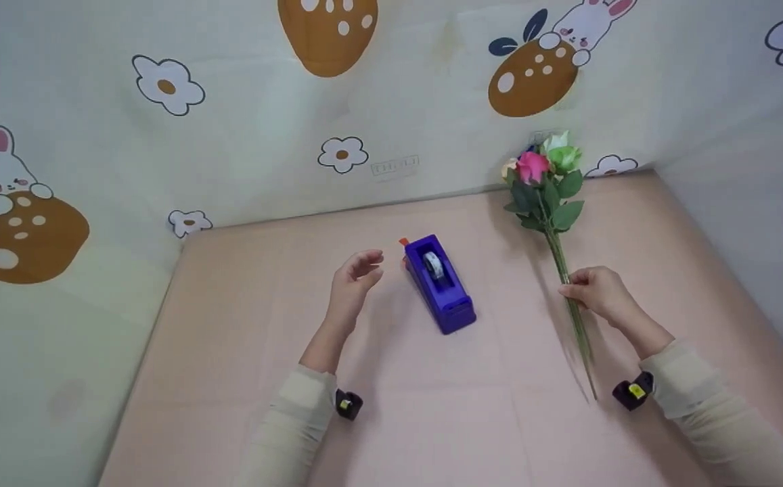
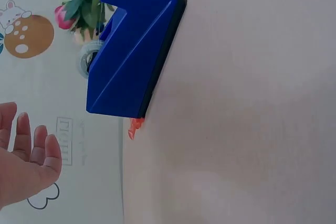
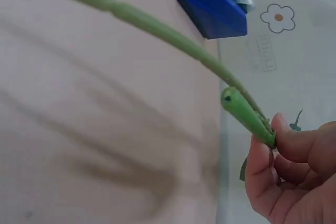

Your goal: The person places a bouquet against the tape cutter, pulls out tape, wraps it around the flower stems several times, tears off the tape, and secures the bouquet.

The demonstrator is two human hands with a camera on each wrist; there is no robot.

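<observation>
My right hand (image 1: 601,294) pinches the green stems (image 3: 163,32) of a bunch of artificial flowers (image 1: 545,179) between thumb and fingers. Pink, pale green and cream heads with dark leaves sit at the top, and the stem ends point toward me. To the left of the bunch, a blue tape dispenser (image 1: 442,287) with a roll of clear tape (image 1: 434,266) stands on the table. Something orange (image 2: 135,127) pokes out at its far end. My left hand (image 1: 354,287) is held in the air left of the dispenser, apart from it, fingers loosely bent around nothing.
A pinkish cloth covers the table (image 1: 242,325). Behind it and at both sides rise pale fabric walls (image 1: 249,122) printed with flowers, rabbits and brown shapes. A small black wrist camera (image 1: 348,404) sits at my left cuff, another (image 1: 633,391) at my right.
</observation>
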